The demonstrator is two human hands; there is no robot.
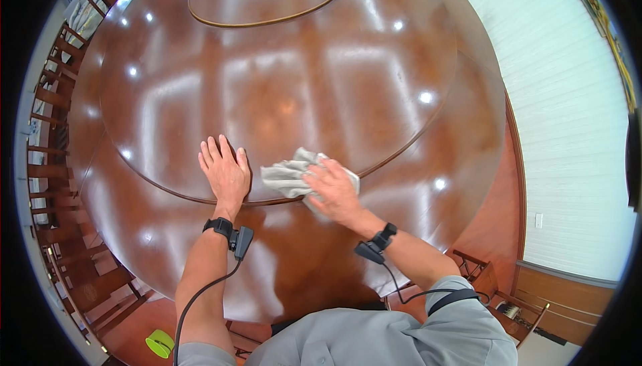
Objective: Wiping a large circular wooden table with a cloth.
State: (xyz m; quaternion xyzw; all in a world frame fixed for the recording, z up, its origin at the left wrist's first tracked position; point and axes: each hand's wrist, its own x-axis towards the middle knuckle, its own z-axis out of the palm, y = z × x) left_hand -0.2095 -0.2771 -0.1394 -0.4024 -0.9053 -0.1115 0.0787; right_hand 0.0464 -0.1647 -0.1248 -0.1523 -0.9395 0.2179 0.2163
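A large round table of glossy reddish-brown wood [271,115] fills the view before me, with a raised round turntable whose curved edge [165,191] crosses below my hands. My left hand [225,170] lies palm down on the turntable near that edge, fingers spread, holding nothing. To its right, my right hand [333,188] presses on a crumpled light grey cloth [283,178], which lies over the turntable's edge. Part of the cloth is hidden under the palm. Each wrist wears a black strap with a small device and a cable.
Dark wooden chairs [55,170] line the left side. A lime-green container [160,343] stands on the reddish floor at the lower left. Another wooden chair [481,270] is at the lower right. A white wall [562,155] runs along the right. A curved trim ring lies farther up the tabletop.
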